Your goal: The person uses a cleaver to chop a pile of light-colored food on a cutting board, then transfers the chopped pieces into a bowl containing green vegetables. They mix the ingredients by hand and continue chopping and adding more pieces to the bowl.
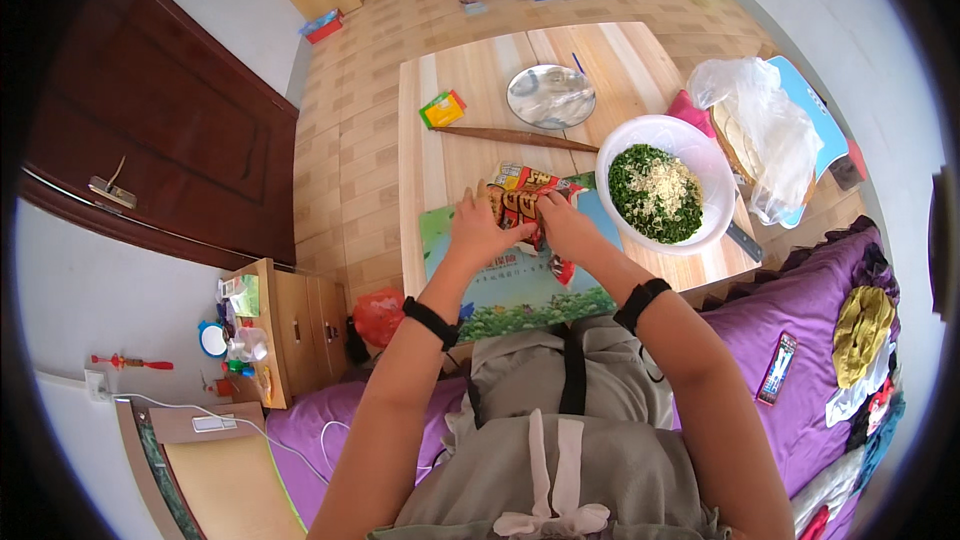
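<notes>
A red and yellow food packet (517, 178), likely instant noodles, lies crumpled across a printed picture mat (540, 304) on the wooden table. My left hand (480, 229) holds its left side, fingers spread over it and thumb stretched to the right. On the packet's right part rests my right hand (568, 226), with fingers curled onto it. Part of the wrapper is hidden under both hands. A small red wrapper piece (561, 270) shows just below my right hand. To the right stands a white plastic bowl (664, 125) holding chopped greens (628, 191) topped with pale crumbled bits (664, 191).
A knife handle (744, 241) sticks out beside the bowl. Behind the mat lie a tapered wooden rolling pin (517, 137), a round plate (551, 97) and small colourful packets (444, 111). Plastic-covered dough sheets (739, 139) sit at right. A phone (778, 367) is on purple bedding (735, 337).
</notes>
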The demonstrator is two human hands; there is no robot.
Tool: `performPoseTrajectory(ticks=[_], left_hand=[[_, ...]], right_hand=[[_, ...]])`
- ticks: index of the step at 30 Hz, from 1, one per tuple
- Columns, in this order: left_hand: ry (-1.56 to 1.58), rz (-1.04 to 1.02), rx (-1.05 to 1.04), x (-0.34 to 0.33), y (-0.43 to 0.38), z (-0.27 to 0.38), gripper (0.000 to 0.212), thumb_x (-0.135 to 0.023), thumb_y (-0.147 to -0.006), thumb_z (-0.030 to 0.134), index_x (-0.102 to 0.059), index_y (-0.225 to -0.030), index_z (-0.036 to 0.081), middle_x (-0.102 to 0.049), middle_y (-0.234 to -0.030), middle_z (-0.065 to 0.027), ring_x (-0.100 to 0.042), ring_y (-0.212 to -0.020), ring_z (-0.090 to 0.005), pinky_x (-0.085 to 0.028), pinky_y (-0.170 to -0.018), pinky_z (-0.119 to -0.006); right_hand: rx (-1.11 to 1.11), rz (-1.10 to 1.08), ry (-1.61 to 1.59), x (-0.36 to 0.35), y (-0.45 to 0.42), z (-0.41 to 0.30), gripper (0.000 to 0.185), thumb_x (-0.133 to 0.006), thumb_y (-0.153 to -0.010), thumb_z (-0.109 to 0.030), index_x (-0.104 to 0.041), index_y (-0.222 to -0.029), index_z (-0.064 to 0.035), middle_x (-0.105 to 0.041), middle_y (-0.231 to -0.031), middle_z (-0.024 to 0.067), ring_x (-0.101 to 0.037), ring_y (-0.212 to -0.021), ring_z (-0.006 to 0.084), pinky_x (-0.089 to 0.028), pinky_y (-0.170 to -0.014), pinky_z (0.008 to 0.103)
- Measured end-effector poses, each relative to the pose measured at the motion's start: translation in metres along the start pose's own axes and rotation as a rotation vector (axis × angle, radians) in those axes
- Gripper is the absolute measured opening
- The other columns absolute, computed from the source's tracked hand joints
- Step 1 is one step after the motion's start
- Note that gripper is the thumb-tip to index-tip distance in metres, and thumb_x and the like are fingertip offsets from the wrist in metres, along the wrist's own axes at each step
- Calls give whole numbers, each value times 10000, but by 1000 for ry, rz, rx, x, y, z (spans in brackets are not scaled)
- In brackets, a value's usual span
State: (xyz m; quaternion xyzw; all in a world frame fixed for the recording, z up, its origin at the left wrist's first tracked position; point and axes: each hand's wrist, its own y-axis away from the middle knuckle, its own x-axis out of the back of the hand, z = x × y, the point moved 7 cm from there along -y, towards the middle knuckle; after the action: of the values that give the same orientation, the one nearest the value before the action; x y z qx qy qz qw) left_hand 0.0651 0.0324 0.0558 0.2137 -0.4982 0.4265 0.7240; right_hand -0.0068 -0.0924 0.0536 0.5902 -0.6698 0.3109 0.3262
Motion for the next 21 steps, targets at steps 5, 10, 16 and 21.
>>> performPoseTrajectory(ticks=[5,10,16,21], left_hand=[[142,-187,124,-23,-8,3,863,-730,-682,331,-307,-1328,-55,-439,-1224,-280,-422,-1169,-413,-370,-966,-460],[179,-288,186,-27,-16,-19,717,-668,-757,201,-312,-1341,-16,-474,-1207,-263,-488,-1116,-387,-411,-937,-408],[264,-237,154,-30,-17,-28,539,-553,-849,104,-333,-1332,9,-469,-1213,-271,-494,-1089,-402,-417,-909,-429],[272,-154,135,-48,-18,-57,522,-514,-860,98,-329,-1344,30,-493,-1152,-278,-500,-1030,-441,-404,-893,-476]], right_hand=[[44,201,119,-9,-10,25,237,-590,-755,-64,-480,-944,26,-510,-1035,190,-520,-1000,362,-462,-822,432],[-233,154,70,-14,-18,39,331,-665,-731,-136,-494,-958,35,-523,-1045,180,-521,-1011,357,-472,-838,401],[-522,306,-380,-23,-29,70,366,-715,-673,-205,-606,-890,68,-642,-857,207,-627,-852,317,-499,-709,385],[-700,89,-730,-57,-38,88,335,-706,-695,-197,-621,-876,72,-648,-804,170,-645,-749,241,-494,-630,354]])
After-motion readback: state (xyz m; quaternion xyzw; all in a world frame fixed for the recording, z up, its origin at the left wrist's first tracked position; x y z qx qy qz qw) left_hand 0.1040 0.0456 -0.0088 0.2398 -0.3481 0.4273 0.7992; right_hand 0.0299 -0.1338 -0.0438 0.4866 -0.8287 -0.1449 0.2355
